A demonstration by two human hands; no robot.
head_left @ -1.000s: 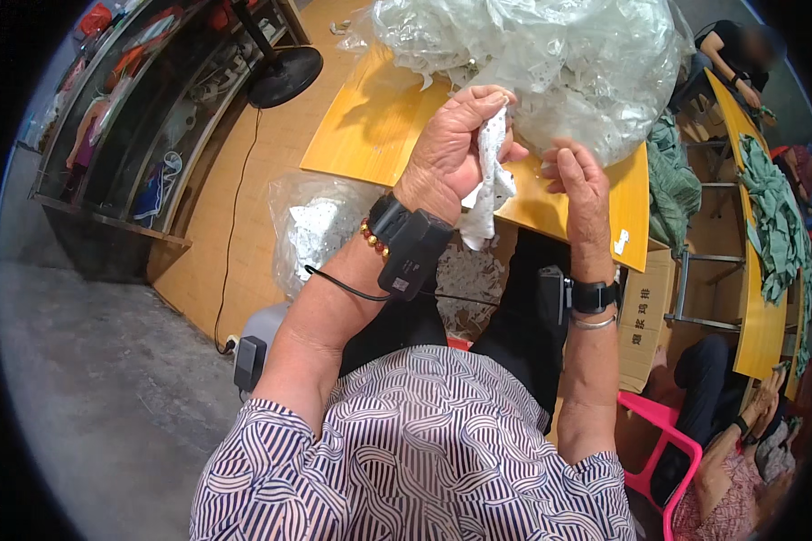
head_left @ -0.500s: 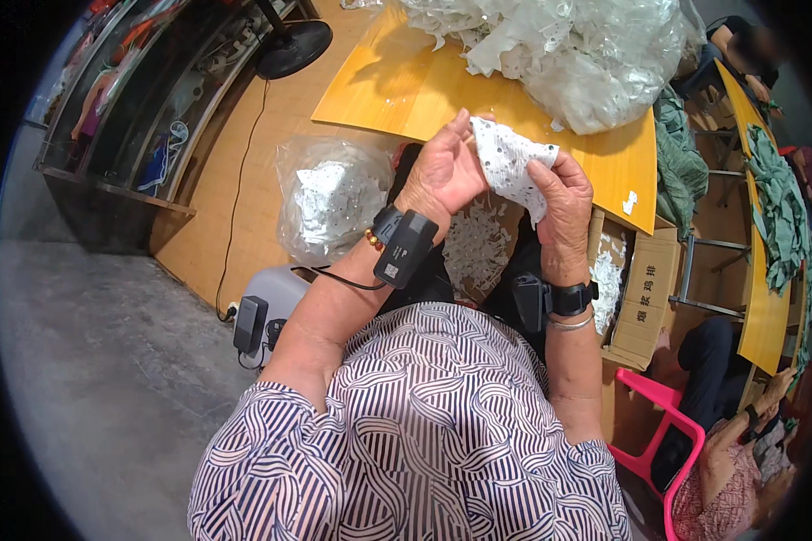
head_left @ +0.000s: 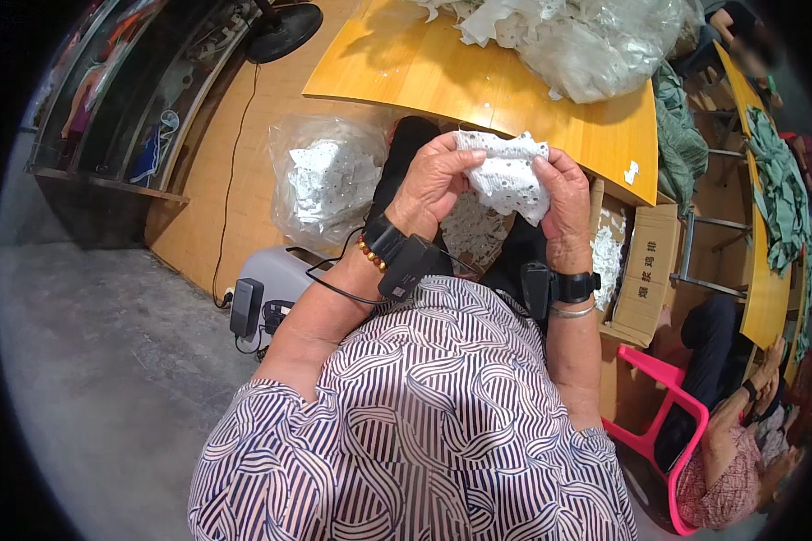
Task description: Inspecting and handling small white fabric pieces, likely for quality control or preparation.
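Both hands [head_left: 438,185] hold a spotted white fabric piece [head_left: 505,176] taut

The fabric piece is at the upper centre of the frame, in the air just off the near edge of a yellow wood-grain table [head_left: 406,68]. It is white with dark spots, and a crease runs across its upper part. The left hand has its fingers curled and its thumb laid over the front, pinching the fabric's left edge. The right hand [head_left: 567,194] is likewise nearly closed, gripping the right edge between thumb and fingers. A lower corner hangs loose beside the right palm.

The left wrist carries a beaded bracelet [head_left: 372,253] and a black strapped device [head_left: 409,268]; the right wrist has a black strap [head_left: 576,288] above a silver bangle [head_left: 576,313].

At the top of the frame, a large clear plastic bag [head_left: 604,59] of pale material rests on the table. Left of centre, another clear bag [head_left: 284,203] holds spotted white pieces [head_left: 325,180]. White scraps [head_left: 474,233] lie below the hands, between the dark-clad legs. Right of centre, an open cardboard box [head_left: 647,275] contains more white bits [head_left: 607,257], and a small white scrap [head_left: 632,171] sits near the table's right corner.

At the lower right, a co-worker [head_left: 717,473] is beside a pink plastic stool [head_left: 692,442]; green fabric [head_left: 776,198] covers part of the table at the right edge.
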